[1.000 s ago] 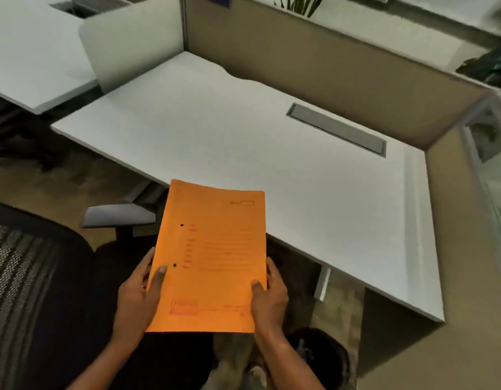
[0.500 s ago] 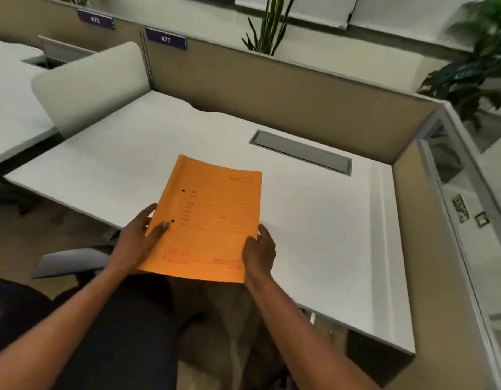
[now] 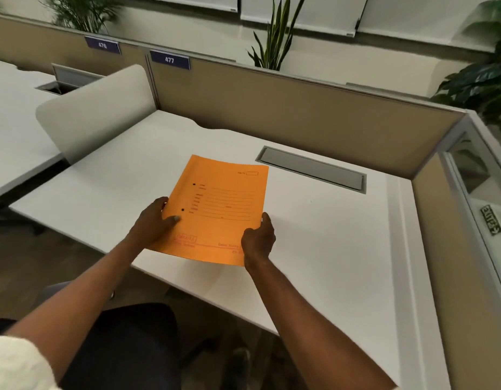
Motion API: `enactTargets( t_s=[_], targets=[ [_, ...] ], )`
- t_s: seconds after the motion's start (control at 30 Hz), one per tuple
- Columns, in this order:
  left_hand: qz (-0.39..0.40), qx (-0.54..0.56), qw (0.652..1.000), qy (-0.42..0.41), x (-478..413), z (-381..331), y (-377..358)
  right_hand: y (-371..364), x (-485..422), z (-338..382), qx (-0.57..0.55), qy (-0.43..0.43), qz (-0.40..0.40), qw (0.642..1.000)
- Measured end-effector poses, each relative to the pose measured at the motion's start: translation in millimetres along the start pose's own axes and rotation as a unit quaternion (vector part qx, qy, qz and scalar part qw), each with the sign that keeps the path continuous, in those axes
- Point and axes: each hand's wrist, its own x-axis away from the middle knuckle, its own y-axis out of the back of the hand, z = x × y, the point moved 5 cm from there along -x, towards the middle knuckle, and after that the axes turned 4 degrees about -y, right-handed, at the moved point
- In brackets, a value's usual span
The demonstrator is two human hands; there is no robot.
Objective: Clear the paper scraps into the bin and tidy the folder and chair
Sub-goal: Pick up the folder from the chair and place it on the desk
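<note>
An orange folder (image 3: pixel 218 209) with red printed lines and two punched holes is over the middle of the white desk (image 3: pixel 328 249), near its front edge. My left hand (image 3: pixel 156 220) grips the folder's left edge, thumb on top. My right hand (image 3: pixel 257 237) grips its lower right corner. Whether the folder rests on the desk or hovers just above it I cannot tell. The black chair seat (image 3: pixel 125 342) sits below, under my arms in front of the desk. No paper scraps or bin are in view.
A grey cable tray lid (image 3: pixel 311 171) is set into the desk behind the folder. Tan partitions (image 3: pixel 285 111) wall the back and right side. A white curved divider (image 3: pixel 94 111) stands at the left, with a neighbouring desk (image 3: pixel 13 119) beyond. Plants (image 3: pixel 274 32) rise behind the partition.
Both hands have carried the folder forward from above the chair to over the desk surface. The view has tilted up, showing more of the partition and plants.
</note>
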Motion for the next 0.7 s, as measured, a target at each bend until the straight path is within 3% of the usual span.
enactTargets(
  t_s=[0.2,0.4,0.57,0.7],
  targets=[
    [0.000,0.022,1.000,0.004,-80,6,-5,-53,-67,10,0.022,0.004,0.001,1.000],
    [0.066,-0.037,0.997,-0.005,-192,31,-22,-121,-154,12,0.049,-0.033,-0.003,0.998],
    [0.118,-0.115,0.986,-0.012,-275,54,-41,-164,-212,11,0.108,-0.041,0.013,0.993],
    [0.126,-0.114,0.985,-0.023,-318,66,-62,-188,-250,11,0.201,0.003,0.033,0.979]
  ],
)
